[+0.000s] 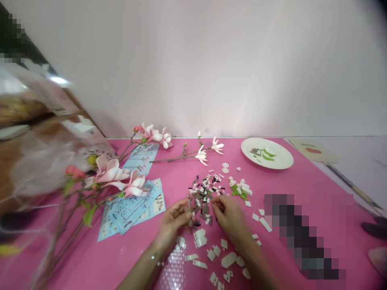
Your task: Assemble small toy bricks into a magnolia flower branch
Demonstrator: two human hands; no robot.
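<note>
In the head view my left hand [178, 215] is closed around a thin brown brick piece [190, 207], held upright between thumb and fingers. My right hand [226, 209] has its fingers bent together at the right side of a pile of small brown, black and white building bricks [204, 197]. Whether a piece is between those fingertips is hidden. Loose white bricks [229, 259] of several shapes lie below and between my forearms. Beyond my right hand is a small heap of white and green bricks [241, 187].
Blue instruction sheets [133, 211] lie at left, partly behind pink magnolia branches [111, 173]. A white-flowered branch [181, 157] lies at the back. A white plate [281, 159] with green and grey pieces stands back right, near a hand fan [313, 151]. A blurred-out dark object [302, 237] lies right.
</note>
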